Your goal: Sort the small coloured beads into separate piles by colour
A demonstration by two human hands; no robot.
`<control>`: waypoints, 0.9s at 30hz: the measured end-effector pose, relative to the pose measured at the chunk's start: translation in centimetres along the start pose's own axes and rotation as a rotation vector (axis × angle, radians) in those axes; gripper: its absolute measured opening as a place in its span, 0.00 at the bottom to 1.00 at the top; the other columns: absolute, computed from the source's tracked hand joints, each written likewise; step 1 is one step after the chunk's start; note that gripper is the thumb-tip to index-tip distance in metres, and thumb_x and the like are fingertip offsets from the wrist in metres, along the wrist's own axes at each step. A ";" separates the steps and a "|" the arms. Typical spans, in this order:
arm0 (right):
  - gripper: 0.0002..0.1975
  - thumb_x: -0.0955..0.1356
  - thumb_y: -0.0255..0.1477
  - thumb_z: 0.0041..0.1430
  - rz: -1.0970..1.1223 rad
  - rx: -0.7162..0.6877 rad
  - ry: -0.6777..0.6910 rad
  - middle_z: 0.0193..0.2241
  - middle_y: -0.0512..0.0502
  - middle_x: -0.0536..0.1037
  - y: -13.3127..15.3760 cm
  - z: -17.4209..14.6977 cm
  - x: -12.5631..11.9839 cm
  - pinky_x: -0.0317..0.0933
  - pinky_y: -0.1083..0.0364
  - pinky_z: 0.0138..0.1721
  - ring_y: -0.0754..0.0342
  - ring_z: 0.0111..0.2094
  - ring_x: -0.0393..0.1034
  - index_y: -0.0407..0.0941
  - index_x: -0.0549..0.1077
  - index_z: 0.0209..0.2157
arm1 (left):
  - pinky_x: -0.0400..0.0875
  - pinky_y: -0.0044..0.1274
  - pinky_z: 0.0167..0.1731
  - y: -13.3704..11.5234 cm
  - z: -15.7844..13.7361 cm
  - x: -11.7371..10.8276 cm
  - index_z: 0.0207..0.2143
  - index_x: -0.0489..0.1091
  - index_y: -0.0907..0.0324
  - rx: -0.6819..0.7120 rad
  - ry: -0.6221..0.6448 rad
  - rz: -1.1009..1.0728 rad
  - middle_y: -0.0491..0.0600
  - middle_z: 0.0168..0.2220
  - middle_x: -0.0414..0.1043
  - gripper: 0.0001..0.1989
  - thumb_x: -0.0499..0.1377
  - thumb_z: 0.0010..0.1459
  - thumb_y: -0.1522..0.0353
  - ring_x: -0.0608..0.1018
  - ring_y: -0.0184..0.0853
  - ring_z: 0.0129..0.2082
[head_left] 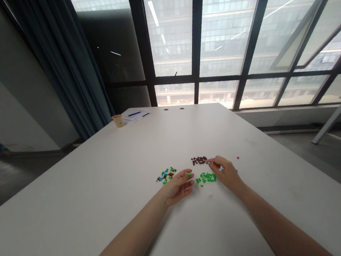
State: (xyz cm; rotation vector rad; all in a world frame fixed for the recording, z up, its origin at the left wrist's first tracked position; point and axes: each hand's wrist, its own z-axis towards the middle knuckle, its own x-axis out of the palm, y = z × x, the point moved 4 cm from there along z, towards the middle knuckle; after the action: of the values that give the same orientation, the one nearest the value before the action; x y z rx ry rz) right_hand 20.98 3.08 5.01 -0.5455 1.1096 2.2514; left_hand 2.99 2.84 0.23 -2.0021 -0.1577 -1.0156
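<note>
My left hand [180,186] is turned partly palm-up, its fingers curled around a small green brick [190,175] that shows at the fingertips. Beside it on the left lies a mixed pile of small toy bricks [166,175] in blue, green, yellow and dark colours. To its right is a pile of green bricks [206,177]. My right hand [225,171] has thumb and forefinger pinched at the right edge of a dark brown brick pile [199,160]. Whatever is between those fingertips is too small to make out. Blue and yellow pieces are partly hidden behind the right hand.
A lone red piece [238,158] lies right of the right hand, and a whitish piece [210,195] lies nearer me. Far left on the white table [103,181] stand a tan cup [118,121] and papers [129,119] with pens. Two dark discs are at the far edge.
</note>
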 end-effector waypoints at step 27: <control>0.07 0.64 0.27 0.51 -0.095 -0.072 0.071 0.27 0.47 0.69 2.2 -0.9 2.4 0.55 0.55 0.38 0.54 0.33 0.62 0.46 0.73 0.32 | 0.66 0.17 0.29 -0.2 0.6 -0.5 0.35 0.65 0.60 0.115 -0.152 0.170 0.48 0.34 0.70 0.14 0.63 0.44 0.69 0.72 0.24 0.26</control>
State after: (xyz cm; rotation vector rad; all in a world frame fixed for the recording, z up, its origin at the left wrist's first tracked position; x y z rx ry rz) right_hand 17.83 2.00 4.41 -0.6980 1.0181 2.2113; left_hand 2.96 3.50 -0.17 -1.9508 -0.1218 -0.7314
